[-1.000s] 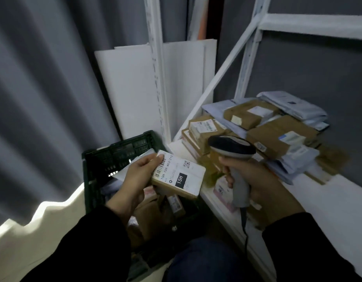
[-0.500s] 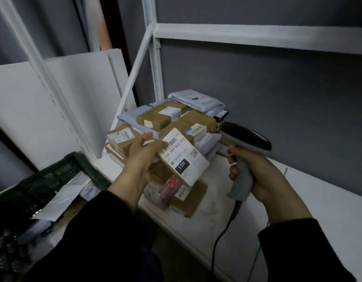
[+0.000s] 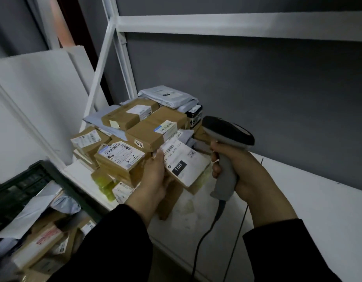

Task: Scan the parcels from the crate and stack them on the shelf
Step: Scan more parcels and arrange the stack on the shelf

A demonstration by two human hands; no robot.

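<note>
- Parcel (image 3: pixel 186 167), a small brown box under a white label marked "15H", is held tilted above the front of the white shelf (image 3: pixel 298 200), just beside the pile already there.
- The left hand (image 3: pixel 155 180) grips this parcel by its left edge. The thumb lies along the label's side and the fingers curl beneath the box, mostly hidden.
- Whether the parcel's far corner touches the pile cannot be told, because the two overlap in this view.
- The right hand (image 3: pixel 245 171) is wrapped firmly round the grey handle of a barcode scanner (image 3: pixel 226 137), with the forefinger at the front of the grip.
- The scanner's dark head sits above that hand, just to the right of the held parcel and apart from it.
- A black cable (image 3: pixel 204 237) runs from the handle's base down past the shelf's front edge.
- The pile of parcels (image 3: pixel 139 127) is made of brown cardboard boxes and grey mailer bags. It sits at the shelf's left end, against the white upright frame (image 3: pixel 123 58).
- A labelled box (image 3: pixel 123 157) with handwriting on it lies at the front of that pile, just left of the left hand.
- The dark green crate (image 3: pixel 27 180) stands low on the left beside the shelf's end.
- The crate holds more parcels (image 3: pixel 39 243), cardboard boxes with a pale mailer bag lying across them.
- White boards (image 3: pixel 43 94) lean against the wall behind the crate.
</note>
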